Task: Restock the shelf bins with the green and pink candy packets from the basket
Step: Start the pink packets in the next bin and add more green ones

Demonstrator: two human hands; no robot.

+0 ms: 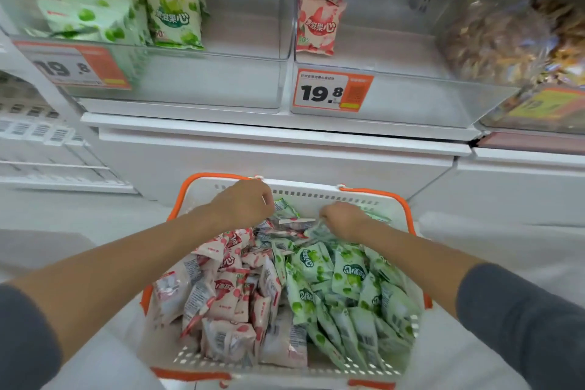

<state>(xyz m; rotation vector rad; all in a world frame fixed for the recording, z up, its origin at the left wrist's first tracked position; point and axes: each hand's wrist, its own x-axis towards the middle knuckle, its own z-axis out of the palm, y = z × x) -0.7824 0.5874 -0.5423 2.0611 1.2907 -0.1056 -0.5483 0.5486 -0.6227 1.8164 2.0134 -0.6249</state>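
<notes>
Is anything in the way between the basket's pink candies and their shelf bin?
Nothing visible. The pink packets lie uncovered in the basket, and the pink bin is open, with only its low clear front wall to pass.

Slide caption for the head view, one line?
Left hand and right hand reach into the basket of pink packets and green packets, below two part-filled bins.

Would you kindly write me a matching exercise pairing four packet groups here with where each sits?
Things:
1. shelved green packets
2. shelved pink packets
3. loose pink packets
4. loose green packets

Places:
A. right half of the basket
B. left bin
C. left half of the basket
D. middle bin, above the sharp price tag

Pairs: 1-B, 2-D, 3-C, 4-A
</notes>
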